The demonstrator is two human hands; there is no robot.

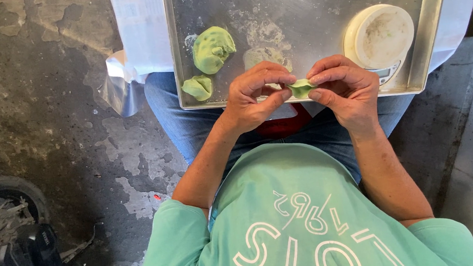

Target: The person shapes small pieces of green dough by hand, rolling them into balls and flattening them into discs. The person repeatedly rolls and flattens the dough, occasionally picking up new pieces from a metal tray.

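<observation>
Over the tray (pixel 184 52): we are pinching dough (pixel 301 88).
Left hand (pixel 253 94): fingers grasping dough.
Right hand (pixel 343 86): also grasping dough.
Nearby: lumps (pixel 213 49), scale (pixel 379 36).

A rough workshop or garage corner used for food work: stained, patchy concrete floor (pixel 63 108), a tyre (pixel 3 196) and dark machine parts (pixel 25 260) near left, a floured metal tray (pixel 294 8) with scale (pixel 379 35) far right.
</observation>
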